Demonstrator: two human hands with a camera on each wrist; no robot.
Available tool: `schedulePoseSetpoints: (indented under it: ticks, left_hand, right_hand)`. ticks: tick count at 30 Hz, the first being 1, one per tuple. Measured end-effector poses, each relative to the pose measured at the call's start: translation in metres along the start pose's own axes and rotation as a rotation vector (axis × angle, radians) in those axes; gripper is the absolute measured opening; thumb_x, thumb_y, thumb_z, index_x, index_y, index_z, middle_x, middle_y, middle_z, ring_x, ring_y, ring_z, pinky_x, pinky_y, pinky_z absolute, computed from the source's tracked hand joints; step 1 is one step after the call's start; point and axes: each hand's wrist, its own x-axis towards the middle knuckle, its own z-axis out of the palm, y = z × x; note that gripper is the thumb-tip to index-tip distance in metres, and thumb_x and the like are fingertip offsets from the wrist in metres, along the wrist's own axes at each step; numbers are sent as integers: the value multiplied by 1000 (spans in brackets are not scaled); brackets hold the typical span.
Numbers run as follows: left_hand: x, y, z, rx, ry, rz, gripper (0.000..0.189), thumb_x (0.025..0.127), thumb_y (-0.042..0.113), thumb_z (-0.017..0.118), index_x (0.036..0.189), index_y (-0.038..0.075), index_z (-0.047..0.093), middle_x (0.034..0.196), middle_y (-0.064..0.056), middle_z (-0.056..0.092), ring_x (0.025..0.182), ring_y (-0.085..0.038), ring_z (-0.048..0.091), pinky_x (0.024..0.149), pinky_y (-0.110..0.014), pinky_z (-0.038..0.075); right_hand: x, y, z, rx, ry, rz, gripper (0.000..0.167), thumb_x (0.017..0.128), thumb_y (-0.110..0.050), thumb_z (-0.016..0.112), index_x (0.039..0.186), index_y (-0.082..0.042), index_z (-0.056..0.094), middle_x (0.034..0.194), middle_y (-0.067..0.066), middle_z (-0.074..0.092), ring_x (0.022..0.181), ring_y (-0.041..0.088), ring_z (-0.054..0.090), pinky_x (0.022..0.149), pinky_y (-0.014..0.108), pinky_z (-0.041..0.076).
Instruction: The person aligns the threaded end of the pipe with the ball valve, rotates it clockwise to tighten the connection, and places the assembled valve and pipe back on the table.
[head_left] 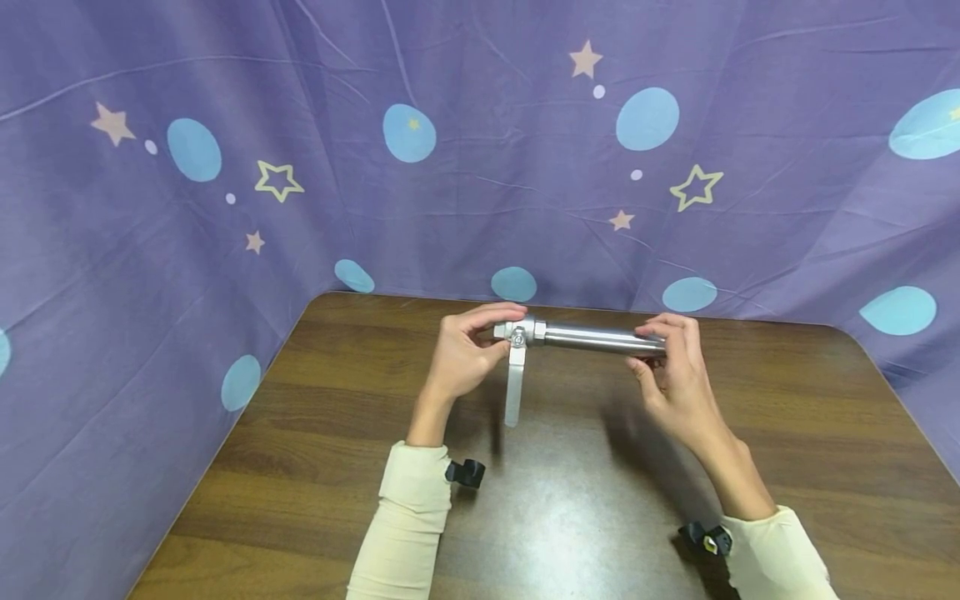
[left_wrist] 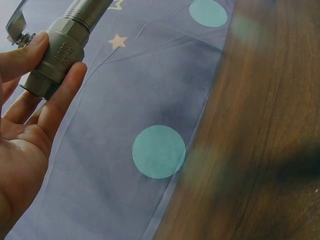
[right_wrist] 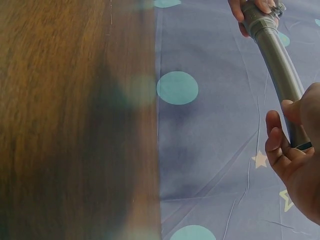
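A ball valve (head_left: 530,328) joined to a steel pipe (head_left: 592,337) is held above the bench (head_left: 337,400), toward its far edge. The valve is clamped by the fingers (head_left: 491,316) of the left hand (head_left: 465,360), the pipe's opposite end by those of the right hand (head_left: 681,393); the lever (head_left: 514,387) is set crosswise.

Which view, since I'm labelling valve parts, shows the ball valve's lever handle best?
The head view: nearly the whole lever handle shows there, extending from the ball valve. The left wrist view catches only part, cut off by the top edge; in the right wrist view I cannot make it out.
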Motion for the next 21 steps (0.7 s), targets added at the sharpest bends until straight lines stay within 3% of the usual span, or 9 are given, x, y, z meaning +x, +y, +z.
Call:
schedulePoseSetpoints:
  ticks: [5,13,21]
  left_hand:
    - [0,0,0,-5,-1,-2,38,78,-22,67,113,-12,77,125,-28,75,118,-28,74,98,-36,65]
    - [0,-2,0,4,-3,-3,38,78,-22,67,113,-12,77,126,-27,76,118,-21,74,99,-45,65]
    - [0,-1,0,7,-3,4,38,78,-23,67,113,-12,77,125,-28,76,117,-12,73,98,-34,65]
  right_hand:
    - [0,0,1,-9,4,-7,43,83,20,77,120,10,58,124,30,54,107,6,50,80,5,48]
    - [1,-1,-1,-2,15,-8,45,82,16,80,122,8,63,123,25,60,104,3,54,85,2,47]
    - [2,-1,-3,-12,5,-4,46,81,13,81,124,6,65,124,23,65,105,3,58,87,1,47]
